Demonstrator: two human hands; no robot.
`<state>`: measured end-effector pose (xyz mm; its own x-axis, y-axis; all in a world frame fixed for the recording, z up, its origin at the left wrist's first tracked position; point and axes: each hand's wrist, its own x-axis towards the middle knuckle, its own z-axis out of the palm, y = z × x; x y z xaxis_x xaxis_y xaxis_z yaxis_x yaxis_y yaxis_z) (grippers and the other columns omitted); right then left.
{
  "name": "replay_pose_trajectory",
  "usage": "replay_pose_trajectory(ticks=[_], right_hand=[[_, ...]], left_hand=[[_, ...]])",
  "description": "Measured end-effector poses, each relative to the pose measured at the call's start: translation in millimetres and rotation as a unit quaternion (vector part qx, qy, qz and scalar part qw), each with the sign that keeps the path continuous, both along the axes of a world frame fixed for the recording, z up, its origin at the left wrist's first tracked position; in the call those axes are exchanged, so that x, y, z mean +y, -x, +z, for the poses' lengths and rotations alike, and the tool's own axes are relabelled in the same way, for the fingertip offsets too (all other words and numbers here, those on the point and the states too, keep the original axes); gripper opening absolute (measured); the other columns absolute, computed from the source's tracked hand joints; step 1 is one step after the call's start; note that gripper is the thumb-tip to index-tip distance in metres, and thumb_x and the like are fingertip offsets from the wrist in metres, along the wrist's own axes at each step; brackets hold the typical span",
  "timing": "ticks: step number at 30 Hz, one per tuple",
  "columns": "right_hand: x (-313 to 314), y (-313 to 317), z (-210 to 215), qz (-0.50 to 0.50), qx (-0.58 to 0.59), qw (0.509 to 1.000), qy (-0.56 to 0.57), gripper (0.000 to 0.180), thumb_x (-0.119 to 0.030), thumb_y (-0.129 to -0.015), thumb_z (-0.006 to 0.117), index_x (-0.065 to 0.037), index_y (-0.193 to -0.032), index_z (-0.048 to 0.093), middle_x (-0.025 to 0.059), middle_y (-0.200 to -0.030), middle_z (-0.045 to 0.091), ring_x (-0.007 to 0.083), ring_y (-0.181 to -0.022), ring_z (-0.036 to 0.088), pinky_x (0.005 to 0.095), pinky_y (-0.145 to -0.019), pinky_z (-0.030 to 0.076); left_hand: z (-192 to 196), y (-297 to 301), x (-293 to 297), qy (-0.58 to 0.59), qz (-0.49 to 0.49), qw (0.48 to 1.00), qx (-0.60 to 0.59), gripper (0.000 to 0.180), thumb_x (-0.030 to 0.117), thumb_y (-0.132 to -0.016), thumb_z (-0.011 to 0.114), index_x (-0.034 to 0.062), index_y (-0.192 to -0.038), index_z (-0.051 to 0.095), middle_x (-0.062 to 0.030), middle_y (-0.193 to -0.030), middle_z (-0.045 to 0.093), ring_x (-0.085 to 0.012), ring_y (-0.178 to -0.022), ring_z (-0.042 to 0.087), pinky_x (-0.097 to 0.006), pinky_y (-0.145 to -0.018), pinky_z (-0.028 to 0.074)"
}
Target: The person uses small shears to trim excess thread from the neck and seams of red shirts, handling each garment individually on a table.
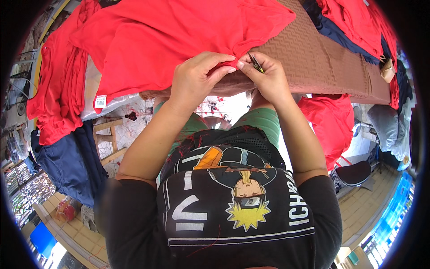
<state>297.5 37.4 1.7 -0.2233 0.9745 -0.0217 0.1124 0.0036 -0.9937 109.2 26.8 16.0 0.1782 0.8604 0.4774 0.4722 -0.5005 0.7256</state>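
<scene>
A red fabric garment (174, 33) lies spread over the far side in front of me, with a white tag (100, 101) at its near left corner. My left hand (193, 76) is closed, pinching the garment's near edge between thumb and fingers. Close beside it, my right hand (268, 78) is closed too. Its thumb and forefinger pinch the same edge, while small thread snips (256, 63) rest in that hand, their dark blades pointing up and away. The fingers partly hide the snips' handles and the gathered cloth.
Under the garment is a surface with a brown patterned cover (313, 67). More red garments (60, 76) hang at the left above navy cloth (69, 157). Red and navy clothes (354, 27) lie far right, and another red piece (329, 125) hangs below. Thread scraps litter the tiled floor.
</scene>
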Motion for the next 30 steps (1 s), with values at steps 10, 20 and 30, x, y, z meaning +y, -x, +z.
replay_pose_trajectory(ticks=[10, 20, 30], right_hand=[[-7, 3, 15, -0.04, -0.147, 0.977, -0.151, 0.015, -0.009, -0.082, 0.07, -0.003, -0.095, 0.067, 0.01, -0.075, 0.067, 0.0139, -0.065, 0.061, 0.0276, -0.063, 0.049], [-11, 0, 24, -0.04, -0.199, 0.96, -0.195, 0.017, -0.007, -0.078, 0.07, -0.005, -0.095, 0.068, 0.0124, -0.076, 0.066, 0.0238, -0.062, 0.063, 0.0317, -0.059, 0.049], [-8, -4, 27, 0.01, -0.188, 0.976, -0.111, 0.017, -0.015, -0.081, 0.072, -0.003, -0.093, 0.069, 0.0141, -0.078, 0.067, 0.0268, -0.068, 0.064, 0.0335, -0.065, 0.05]], left_hand=[[0, -5, 0, 0.141, -0.01, 0.988, -0.064, 0.015, 0.01, -0.081, 0.074, 0.0031, -0.094, 0.071, -0.0057, -0.088, 0.069, -0.0132, -0.081, 0.065, -0.025, -0.075, 0.051], [4, -10, 0, 0.149, -0.003, 0.985, -0.083, 0.011, 0.008, -0.082, 0.072, 0.0031, -0.091, 0.072, -0.0057, -0.087, 0.07, -0.0131, -0.082, 0.066, -0.025, -0.077, 0.05], [14, 3, 15, 0.036, -0.089, 0.986, 0.133, 0.01, 0.013, -0.082, 0.069, 0.0059, -0.09, 0.069, -0.0077, -0.084, 0.07, -0.0206, -0.075, 0.067, -0.029, -0.066, 0.051]])
